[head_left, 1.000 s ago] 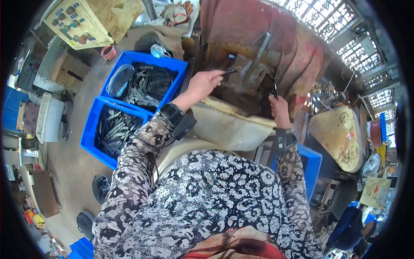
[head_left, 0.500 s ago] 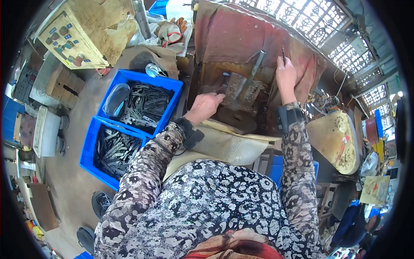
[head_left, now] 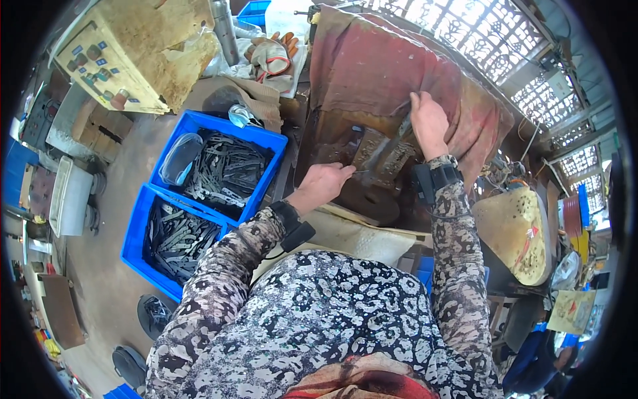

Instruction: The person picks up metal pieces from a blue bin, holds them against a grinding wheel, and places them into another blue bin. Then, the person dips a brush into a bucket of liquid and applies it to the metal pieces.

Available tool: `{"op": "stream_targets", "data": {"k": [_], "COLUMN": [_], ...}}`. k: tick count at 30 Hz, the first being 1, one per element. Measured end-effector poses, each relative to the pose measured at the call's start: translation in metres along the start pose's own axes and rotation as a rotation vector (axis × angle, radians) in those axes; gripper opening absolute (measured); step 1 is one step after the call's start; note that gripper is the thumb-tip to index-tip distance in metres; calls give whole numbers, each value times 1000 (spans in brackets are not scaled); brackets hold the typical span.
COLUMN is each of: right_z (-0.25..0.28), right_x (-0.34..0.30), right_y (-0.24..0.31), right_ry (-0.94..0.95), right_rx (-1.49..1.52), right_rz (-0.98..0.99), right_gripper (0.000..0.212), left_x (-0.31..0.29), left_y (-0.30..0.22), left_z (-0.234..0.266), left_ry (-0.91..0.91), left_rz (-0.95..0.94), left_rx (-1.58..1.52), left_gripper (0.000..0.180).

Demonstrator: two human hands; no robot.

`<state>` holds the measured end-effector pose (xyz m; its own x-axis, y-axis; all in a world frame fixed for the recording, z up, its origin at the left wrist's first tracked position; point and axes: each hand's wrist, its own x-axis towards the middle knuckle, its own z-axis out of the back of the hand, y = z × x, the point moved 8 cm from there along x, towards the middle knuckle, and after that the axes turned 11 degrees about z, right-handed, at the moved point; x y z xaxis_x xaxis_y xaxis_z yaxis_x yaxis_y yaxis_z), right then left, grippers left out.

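Note:
My left hand (head_left: 323, 185) is closed in a pinch at the near left of a wet, brown work basin (head_left: 332, 126). A thin sliver shows at its fingertips, too small to name. My right hand (head_left: 430, 126) is raised on the far right side, fingers curled beside the upper end of a grey metal rod (head_left: 393, 143). What those fingers hold, if anything, is hidden. Below the rod lies a wet, studded metal block (head_left: 367, 147). A brown round disc (head_left: 369, 201) sits nearer me, partly in shadow.
Two blue bins (head_left: 143, 246) of flat dark metal strips (head_left: 229, 169) stand on the left; a clear plastic box (head_left: 181, 158) lies in the farther one. A reddish cloth (head_left: 372, 60) drapes behind the basin. A control box (head_left: 109, 66) stands far left, and work gloves (head_left: 271, 56) lie beyond the bins.
My right hand has come down and slightly left, to the rod's upper end; the dark thin piece above its fingers no longer shows. My left hand has shifted slightly right and nearer me.

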<state>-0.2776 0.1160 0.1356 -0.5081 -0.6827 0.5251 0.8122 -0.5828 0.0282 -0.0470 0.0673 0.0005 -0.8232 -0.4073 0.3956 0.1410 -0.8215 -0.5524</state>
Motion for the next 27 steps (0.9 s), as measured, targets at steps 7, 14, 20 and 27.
{"op": "stream_targets", "data": {"k": [7,14,20,27], "right_z": [4,16,31,34], "right_x": [-7,-9,-13,-5], "right_y": [18,30,39,38], "right_ry": [92,42,-26,-19], "right_rx": [-89,-90,-69,-40], "right_rz": [34,48,67,69], "right_gripper": [36,34,31,28], "left_x": [-8,-11,-16,-11], "left_y": [-3,2,3,1], "left_z": [1,8,17,17], "left_ry": [-5,18,-40,18], "left_rz": [-10,61,68,115], "left_rx": [8,-5,33,67], "left_gripper": [16,23,27,46]}}
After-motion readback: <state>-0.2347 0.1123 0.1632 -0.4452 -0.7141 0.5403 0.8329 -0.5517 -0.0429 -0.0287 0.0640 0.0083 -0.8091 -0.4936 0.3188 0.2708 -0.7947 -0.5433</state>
